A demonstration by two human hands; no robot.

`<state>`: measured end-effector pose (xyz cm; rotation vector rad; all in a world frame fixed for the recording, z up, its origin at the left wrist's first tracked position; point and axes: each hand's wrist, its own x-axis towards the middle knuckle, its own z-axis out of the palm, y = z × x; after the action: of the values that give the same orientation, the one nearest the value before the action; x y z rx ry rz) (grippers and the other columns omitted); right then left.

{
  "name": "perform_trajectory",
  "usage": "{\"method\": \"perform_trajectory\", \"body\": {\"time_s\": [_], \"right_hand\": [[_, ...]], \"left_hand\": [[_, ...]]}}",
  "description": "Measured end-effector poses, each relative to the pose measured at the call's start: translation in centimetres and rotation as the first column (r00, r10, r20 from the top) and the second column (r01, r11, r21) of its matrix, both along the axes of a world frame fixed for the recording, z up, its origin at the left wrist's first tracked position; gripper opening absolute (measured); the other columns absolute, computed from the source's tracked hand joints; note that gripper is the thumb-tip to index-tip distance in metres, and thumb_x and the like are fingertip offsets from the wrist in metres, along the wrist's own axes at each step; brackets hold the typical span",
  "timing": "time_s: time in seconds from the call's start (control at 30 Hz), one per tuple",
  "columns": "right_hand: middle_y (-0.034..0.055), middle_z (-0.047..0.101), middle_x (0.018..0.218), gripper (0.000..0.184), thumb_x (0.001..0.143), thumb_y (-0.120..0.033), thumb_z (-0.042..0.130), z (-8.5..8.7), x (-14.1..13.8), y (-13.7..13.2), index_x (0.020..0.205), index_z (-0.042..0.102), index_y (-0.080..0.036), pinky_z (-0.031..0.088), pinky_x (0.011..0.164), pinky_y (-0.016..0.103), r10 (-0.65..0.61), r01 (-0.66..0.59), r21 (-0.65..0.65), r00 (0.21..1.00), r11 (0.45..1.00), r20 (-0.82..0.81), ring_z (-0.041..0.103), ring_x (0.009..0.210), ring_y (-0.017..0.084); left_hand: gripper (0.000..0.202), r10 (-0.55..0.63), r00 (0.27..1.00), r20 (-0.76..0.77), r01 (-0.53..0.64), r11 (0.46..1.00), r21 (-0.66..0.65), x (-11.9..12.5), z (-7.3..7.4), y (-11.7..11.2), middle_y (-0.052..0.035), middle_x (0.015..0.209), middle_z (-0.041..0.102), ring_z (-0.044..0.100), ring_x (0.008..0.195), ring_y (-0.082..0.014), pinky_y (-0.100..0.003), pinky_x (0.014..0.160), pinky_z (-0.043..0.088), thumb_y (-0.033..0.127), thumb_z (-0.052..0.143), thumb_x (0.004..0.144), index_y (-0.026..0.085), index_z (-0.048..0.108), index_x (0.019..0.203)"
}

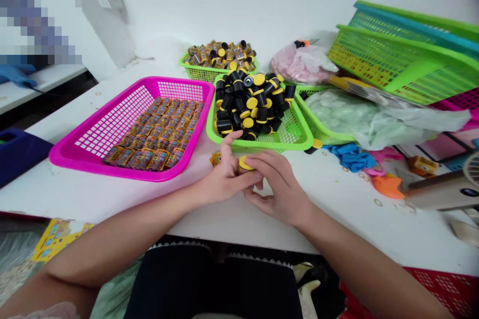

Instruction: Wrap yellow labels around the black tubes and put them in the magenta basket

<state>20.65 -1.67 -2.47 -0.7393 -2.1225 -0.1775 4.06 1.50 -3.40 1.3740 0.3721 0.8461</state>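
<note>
Between my hands, above the front of the white table, is a small jar (245, 163) with a yellow lid; a bit of printed wrapping shows low on it. My left hand (223, 179) is closed on its side, thumb across the front and index finger stretched out. From the right, my right hand (279, 187) grips it too, with fingertips at the lid. Just beyond them stands a green basket (295, 144) heaped with black jars (239, 104) with yellow lids. A small printed piece (216, 159) lies behind my left hand, partly hidden.
To the left, a magenta basket (56, 154) holds rows of wrapped jars (157, 134). Behind is another green basket (202, 74) of wrapped jars. Stacked baskets (392, 60), plastic bags (337, 109), blue scraps (352, 157) and a small fan (445, 189) crowd the right.
</note>
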Motion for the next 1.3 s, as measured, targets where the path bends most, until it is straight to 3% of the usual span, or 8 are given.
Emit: {"method": "perform_trajectory", "body": {"time_s": [0.4, 0.77, 0.83, 0.93, 1.03, 1.17, 1.23, 1.3], "right_hand": [[0.0131, 0.069, 0.106, 0.036, 0.088, -0.014, 0.061, -0.6, 0.6, -0.2, 0.124, 0.055, -0.011, 0.05, 0.105, 0.054, -0.138, 0.09, 0.191, 0.957, 0.977, 0.253, 0.061, 0.107, 0.026], [0.0136, 0.069, 0.116, 0.043, 0.091, -0.022, 0.064, -0.6, 1.4, -0.4, 0.132, 0.055, -0.012, 0.053, 0.103, 0.049, 0.106, -0.132, 0.153, 0.98, 0.979, 0.167, 0.06, 0.118, 0.025], [0.0133, 0.07, 0.115, 0.048, 0.089, -0.019, 0.065, -0.4, 1.2, -0.2, 0.134, 0.053, -0.013, 0.055, 0.1, 0.049, 0.117, -0.139, 0.166, 0.984, 0.976, 0.136, 0.062, 0.115, 0.025], [0.0097, 0.069, 0.11, 0.053, 0.086, -0.018, 0.069, 0.3, 0.4, 0.2, 0.136, 0.052, -0.02, 0.058, 0.093, 0.045, 0.115, -0.115, 0.226, 0.993, 0.967, 0.013, 0.066, 0.107, 0.024], [0.0078, 0.067, 0.114, 0.056, 0.084, -0.023, 0.073, 1.9, -0.8, 0.7, 0.136, 0.052, -0.027, 0.059, 0.09, 0.04, 0.128, -0.11, 0.221, 0.989, 0.969, -0.068, 0.067, 0.106, 0.022], [0.0102, 0.065, 0.12, 0.043, 0.085, -0.045, 0.069, 3.9, -2.4, 4.5, 0.123, 0.059, -0.026, 0.056, 0.092, 0.041, 0.04, -0.051, -0.092, 0.993, 0.994, -0.111, 0.064, 0.111, 0.025], [0.0092, 0.068, 0.103, 0.028, 0.092, -0.043, 0.057, 4.3, -2.9, 7.8, 0.11, 0.062, -0.022, 0.056, 0.078, 0.037, -0.183, 0.155, -0.419, 0.983, 0.895, -0.027, 0.068, 0.089, 0.021], [0.0059, 0.068, 0.085, 0.035, 0.086, -0.05, 0.063, 4.1, -3.3, 11.1, 0.104, 0.058, -0.02, 0.054, 0.071, 0.036, -0.21, 0.299, -0.656, 0.954, 0.693, 0.212, 0.066, 0.074, 0.021]], "left_hand": [[0.072, 0.218, 0.976, -0.005, -0.208, 0.937, 0.282, 0.5, -1.2, 0.0, 0.0005, 0.095, 0.06, 0.064, 0.076, -0.0105, -0.023, 0.066, 0.051, 0.011, 0.065, 0.081, 0.027, 0.018, 0.133], [0.063, -0.289, 0.952, -0.104, 0.3, 0.947, 0.116, -2.0, 1.7, 0.9, 0.0035, 0.085, 0.06, 0.068, 0.067, -0.0126, -0.022, 0.06, 0.051, 0.026, 0.072, 0.084, 0.027, 0.022, 0.123], [0.059, -0.201, 0.963, -0.18, 0.237, 0.949, 0.21, -2.3, 2.1, 0.4, -0.0015, 0.095, 0.062, 0.069, 0.078, -0.0152, -0.026, 0.066, 0.054, 0.029, 0.07, 0.086, 0.027, 0.024, 0.122], [0.052, 0.22, 0.958, -0.186, -0.127, 0.902, 0.413, -2.7, 2.8, -1.4, -0.0064, 0.109, 0.059, 0.067, 0.093, -0.0172, -0.03, 0.075, 0.056, 0.031, 0.073, 0.084, 0.025, 0.034, 0.117], [0.043, 0.526, 0.849, -0.055, -0.425, 0.739, 0.522, -4.3, 3.8, -3.5, -0.0044, 0.105, 0.061, 0.066, 0.094, -0.0163, -0.03, 0.081, 0.056, 0.029, 0.073, 0.085, 0.024, 0.043, 0.115], [0.026, 0.792, 0.579, -0.195, -0.404, 0.486, 0.775, -9.7, 6.7, -4.7, -0.0058, 0.108, 0.068, 0.067, 0.095, -0.0199, -0.033, 0.087, 0.054, 0.032, 0.066, 0.089, 0.023, 0.062, 0.113], [0.028, 0.883, 0.325, -0.338, -0.359, 0.446, 0.82, -13.4, 8.4, -4.1, -0.0053, 0.106, 0.071, 0.068, 0.092, -0.0226, -0.035, 0.086, 0.052, 0.04, 0.065, 0.088, 0.024, 0.067, 0.11], [0.034, 0.855, 0.06, -0.515, -0.326, 0.505, 0.799, -16.9, 9.5, -2.9, -0.0053, 0.098, 0.074, 0.069, 0.084, -0.0246, -0.035, 0.08, 0.051, 0.046, 0.063, 0.085, 0.023, 0.068, 0.11]]}}
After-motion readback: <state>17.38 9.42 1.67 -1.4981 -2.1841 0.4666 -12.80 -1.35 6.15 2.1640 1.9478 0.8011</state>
